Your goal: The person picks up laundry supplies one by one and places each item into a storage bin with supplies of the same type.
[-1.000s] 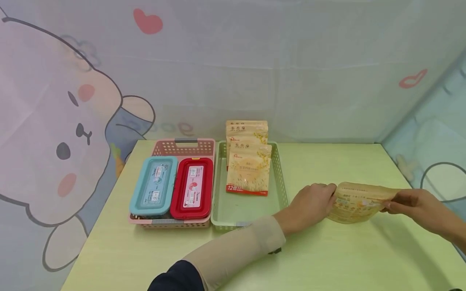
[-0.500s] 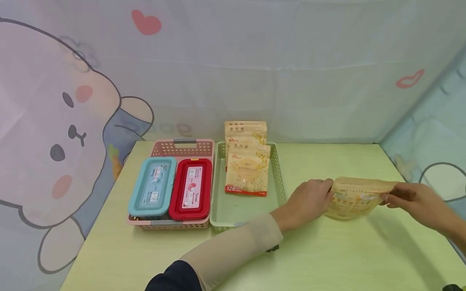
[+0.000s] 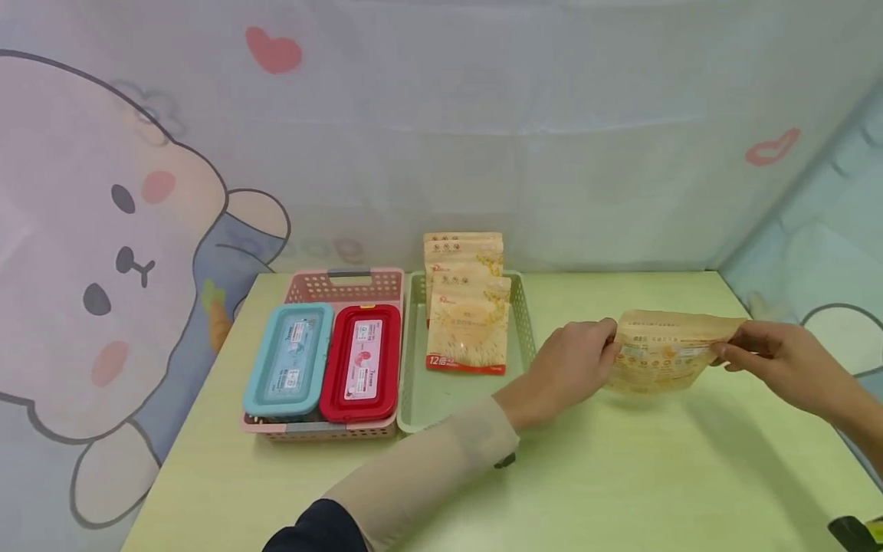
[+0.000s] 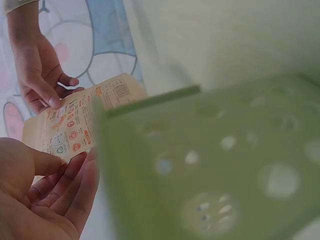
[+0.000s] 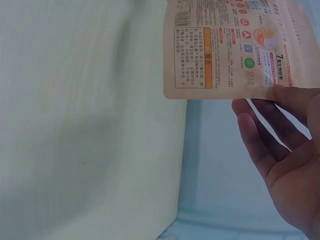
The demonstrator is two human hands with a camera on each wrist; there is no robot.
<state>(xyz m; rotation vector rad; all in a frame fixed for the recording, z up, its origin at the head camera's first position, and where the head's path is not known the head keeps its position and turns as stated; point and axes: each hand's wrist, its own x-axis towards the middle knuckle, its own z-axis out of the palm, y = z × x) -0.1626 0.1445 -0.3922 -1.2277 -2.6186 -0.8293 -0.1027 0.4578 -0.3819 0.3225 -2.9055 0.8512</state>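
Note:
Both hands hold a beige printed pouch (image 3: 665, 353) above the right part of the table. My left hand (image 3: 574, 364) pinches its left upper edge between thumb and fingers. At the opposite edge, my right hand (image 3: 793, 368) pinches it too. Small print, a barcode and a boxed label cover the side of the pouch (image 5: 220, 55) seen in the right wrist view. Similar beige pouches (image 3: 469, 330) with red bottom bands stand and lean in the green basket (image 3: 527, 322), left of my left hand. Part of that basket (image 4: 210, 165) looms close in the left wrist view.
Left of the green basket sits a pink basket (image 3: 331, 433). It holds a box with a light blue lid (image 3: 290, 360) and one with a red lid (image 3: 362, 364). A printed cloth (image 3: 586, 153) hangs behind the pale green table (image 3: 600, 491).
Both hands have moved the pouch slightly away and up in the head view, keeping their grip at its two edges. The head view has tilted a little. The baskets stay put.

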